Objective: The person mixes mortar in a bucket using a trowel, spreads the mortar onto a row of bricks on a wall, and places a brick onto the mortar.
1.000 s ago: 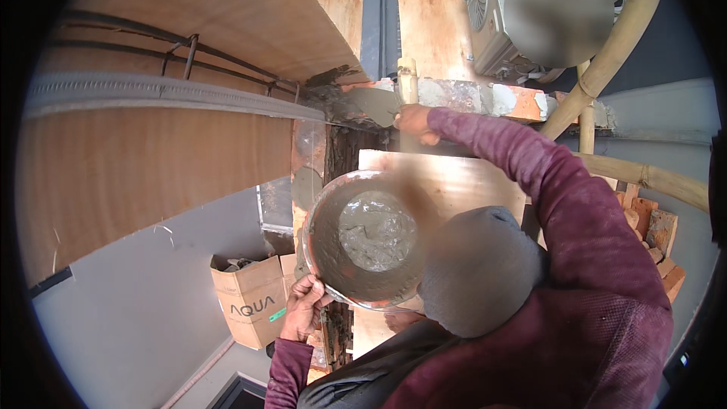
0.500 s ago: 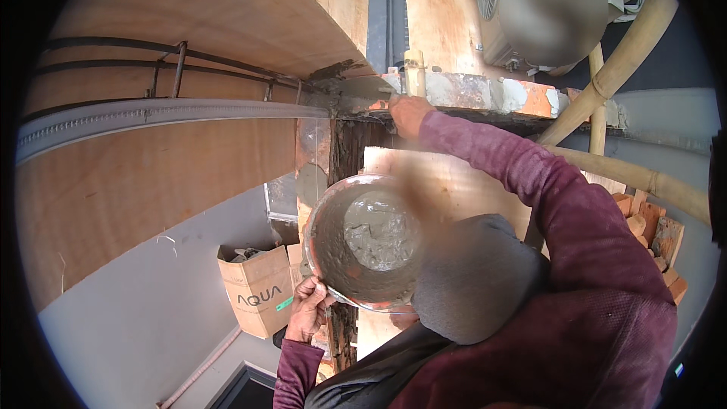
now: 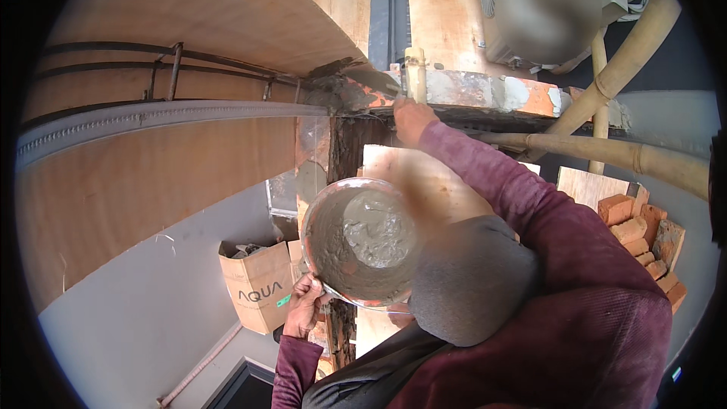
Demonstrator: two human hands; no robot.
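Observation:
My left hand [image 3: 304,307] grips the near left rim of a round bucket [image 3: 322,246], its thumb over the edge. Wet grey mortar [image 3: 379,229] sits inside, and mortar smears coat the walls. At the end of my outstretched right arm, my right hand [image 3: 413,121] is closed around a trowel, whose handle is mostly hidden. The trowel's grey blade [image 3: 375,80] points left over the top of a brick ledge [image 3: 462,91], near the mortar-smeared corner. An upright bamboo stub [image 3: 415,74] stands just behind that hand.
Plywood boards [image 3: 189,7] and steel bars [image 3: 176,72] flank the left. Bamboo poles [image 3: 636,53] cross at right, above stacked bricks [image 3: 644,235]. A cardboard box [image 3: 257,288] stands low at left. A rounded grey cloth-covered shape [image 3: 477,280] lies beside the bucket, partly blurred.
My right hand has shifted slightly down and right, and the trowel blade has changed angle, showing more red brick at the corner. My right arm is lower, uncovering more bamboo and bricks.

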